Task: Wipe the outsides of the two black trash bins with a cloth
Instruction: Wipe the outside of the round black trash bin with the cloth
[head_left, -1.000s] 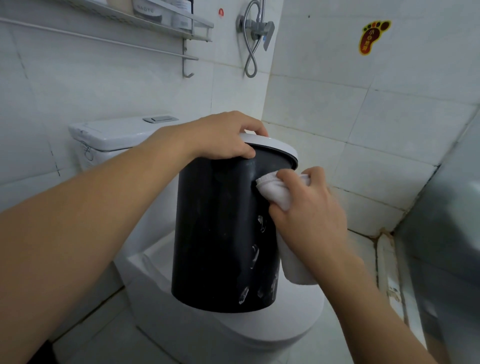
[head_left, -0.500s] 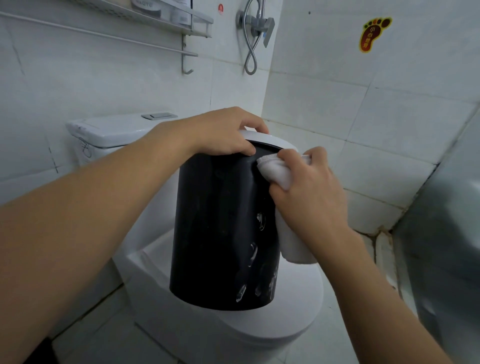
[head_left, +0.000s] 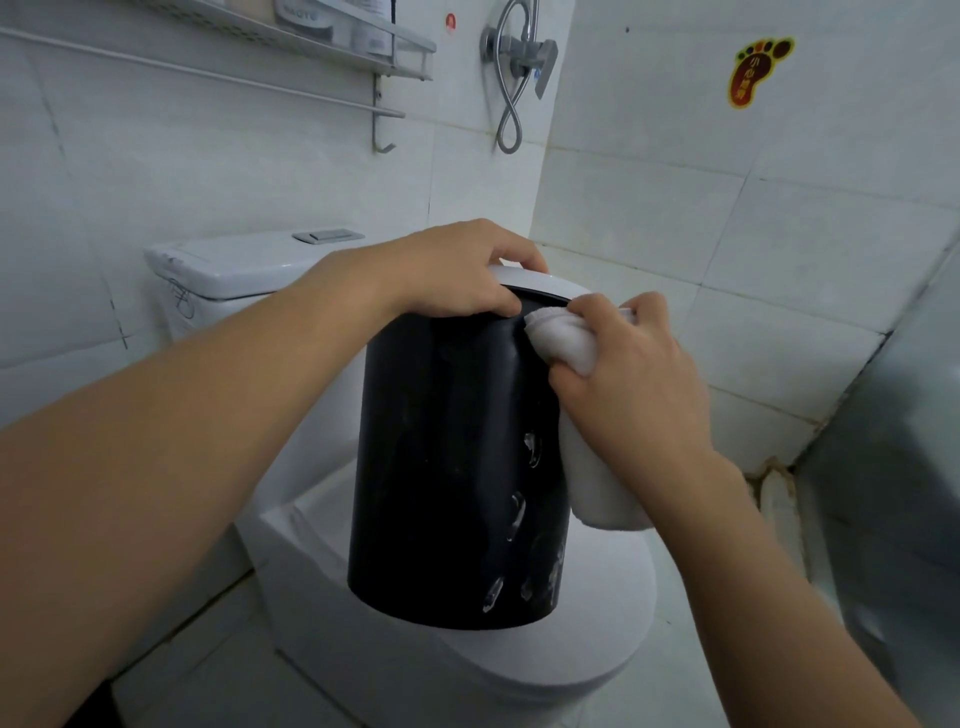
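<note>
One black trash bin (head_left: 447, 467) with a white rim stands on the closed toilet lid, tilted slightly. Pale smears mark its lower right side. My left hand (head_left: 457, 270) grips the bin's top rim, fingers curled over the edge. My right hand (head_left: 628, 384) holds a white cloth (head_left: 566, 343) bunched against the bin's upper right side, just under the rim; the cloth's loose end hangs down behind the bin's right edge. A second bin is not in view.
The white toilet (head_left: 545, 654) with its cistern (head_left: 228, 270) fills the centre. A metal shelf and rail (head_left: 374, 62) hang on the left wall. A shower valve with hose (head_left: 514, 67) sits in the corner. A grey panel (head_left: 893, 467) stands at the right.
My right hand has moved the cloth up the bin's right side to just under the rim. My left hand keeps its hold on the rim.
</note>
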